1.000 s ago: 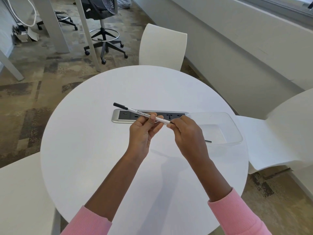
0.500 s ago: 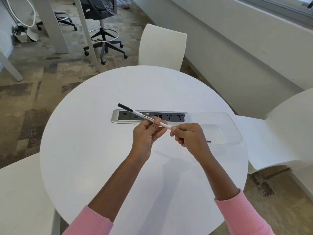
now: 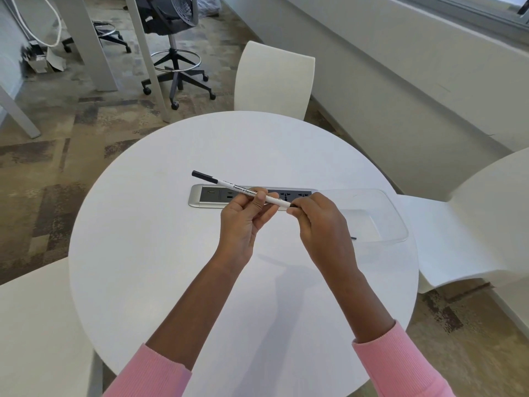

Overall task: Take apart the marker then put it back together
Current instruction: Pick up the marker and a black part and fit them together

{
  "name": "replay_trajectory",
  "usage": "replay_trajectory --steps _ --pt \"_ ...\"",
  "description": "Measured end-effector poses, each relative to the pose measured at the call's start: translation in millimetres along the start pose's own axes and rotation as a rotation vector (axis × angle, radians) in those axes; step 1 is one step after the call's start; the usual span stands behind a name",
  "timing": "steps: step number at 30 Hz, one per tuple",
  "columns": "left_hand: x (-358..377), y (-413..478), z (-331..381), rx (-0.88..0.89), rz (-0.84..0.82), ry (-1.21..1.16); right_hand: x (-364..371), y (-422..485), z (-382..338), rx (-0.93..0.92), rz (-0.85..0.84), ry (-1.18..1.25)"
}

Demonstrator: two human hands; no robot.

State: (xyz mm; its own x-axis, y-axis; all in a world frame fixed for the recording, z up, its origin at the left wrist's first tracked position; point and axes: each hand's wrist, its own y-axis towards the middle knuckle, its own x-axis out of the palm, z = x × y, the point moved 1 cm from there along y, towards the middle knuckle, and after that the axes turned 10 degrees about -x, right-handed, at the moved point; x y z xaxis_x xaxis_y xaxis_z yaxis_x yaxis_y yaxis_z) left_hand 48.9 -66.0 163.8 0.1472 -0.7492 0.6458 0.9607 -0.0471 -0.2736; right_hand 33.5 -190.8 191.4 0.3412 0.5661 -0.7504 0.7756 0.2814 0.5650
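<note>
A slim white marker (image 3: 229, 184) with black print and a black cap (image 3: 203, 176) at its far-left end is held above the round white table (image 3: 160, 239). My left hand (image 3: 243, 224) pinches the barrel near its middle between thumb and fingers. My right hand (image 3: 317, 224) is closed around the marker's right end, where a bit of black shows at the fingertips. That end is otherwise hidden in the fist. A small dark piece (image 3: 353, 238) lies in the clear plastic tray (image 3: 398, 222) behind my right hand.
A silver power-socket strip (image 3: 206, 196) is set into the table under the marker. White chairs stand at the back (image 3: 274, 78), right (image 3: 472, 224) and front left (image 3: 31, 325). A black office chair (image 3: 171, 21) and desk legs stand on the carpet beyond.
Both hands shifted slightly with the marker, first right, then back left. The grip on both ends stays the same and the cap is still on.
</note>
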Motion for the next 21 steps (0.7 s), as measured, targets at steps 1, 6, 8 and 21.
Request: replay_trajectory --steps 1,6,8,21 --pt "0.3 -0.5 0.2 0.0 -0.008 0.005 -0.3 0.6 -0.7 -0.004 0.001 -0.002" --pt "0.4 -2.8 -0.5 -0.018 -0.015 0.031 -3.3 1.1 -1.0 0.074 -0.03 0.103" --pt "0.6 -3.4 -1.9 -0.026 -0.01 0.044 -3.6 -0.3 0.9 0.14 -0.058 0.178" --pt "-5.6 -5.9 -12.1 -0.017 -0.047 0.182 -3.4 -6.1 14.2 0.642 -0.209 0.683"
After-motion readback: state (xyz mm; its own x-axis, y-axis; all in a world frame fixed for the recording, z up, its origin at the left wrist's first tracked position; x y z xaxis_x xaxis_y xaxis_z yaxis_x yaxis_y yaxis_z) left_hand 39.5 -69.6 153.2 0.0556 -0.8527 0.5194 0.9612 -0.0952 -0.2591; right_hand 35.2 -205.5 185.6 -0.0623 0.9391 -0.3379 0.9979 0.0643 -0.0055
